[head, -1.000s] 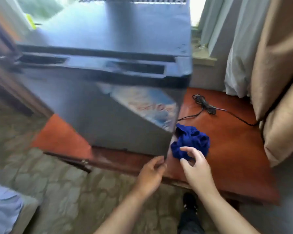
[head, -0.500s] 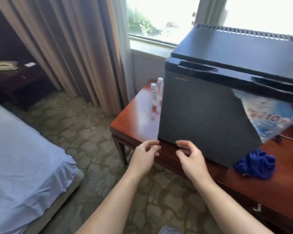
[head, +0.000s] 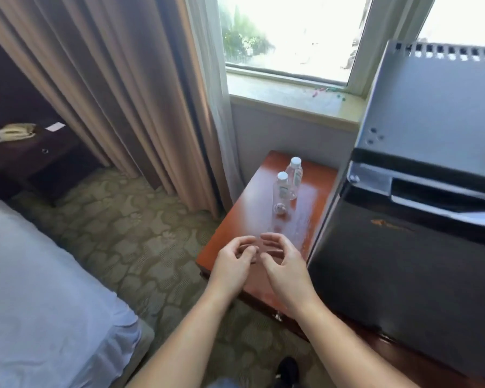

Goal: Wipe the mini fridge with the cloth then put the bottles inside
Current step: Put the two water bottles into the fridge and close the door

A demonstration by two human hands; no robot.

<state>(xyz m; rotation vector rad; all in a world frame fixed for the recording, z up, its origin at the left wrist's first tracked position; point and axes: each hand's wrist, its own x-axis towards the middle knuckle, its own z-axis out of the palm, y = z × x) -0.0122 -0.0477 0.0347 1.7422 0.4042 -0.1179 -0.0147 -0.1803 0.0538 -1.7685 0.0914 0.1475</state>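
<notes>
The black mini fridge (head: 409, 275) stands on the right of a red-brown wooden table (head: 252, 219), its door closed. Two clear plastic bottles with white caps stand on the table's far left part: the nearer bottle (head: 281, 191) and the farther bottle (head: 295, 177). My left hand (head: 233, 264) and my right hand (head: 283, 264) hover side by side over the table's near left corner, fingers loosely curled, holding nothing. Both are short of the bottles and left of the fridge. The blue cloth is out of view.
A bed with a white sheet (head: 39, 289) fills the lower left. Beige curtains (head: 109, 93) hang left of the window sill (head: 291, 99). A dark nightstand with a phone (head: 14, 131) stands far left. Patterned carpet (head: 123, 233) lies between bed and table.
My view has swung left from the fridge front and blue cloth toward the bottles. Both hands moved left off the fridge's lower edge and now hover over the table corner.
</notes>
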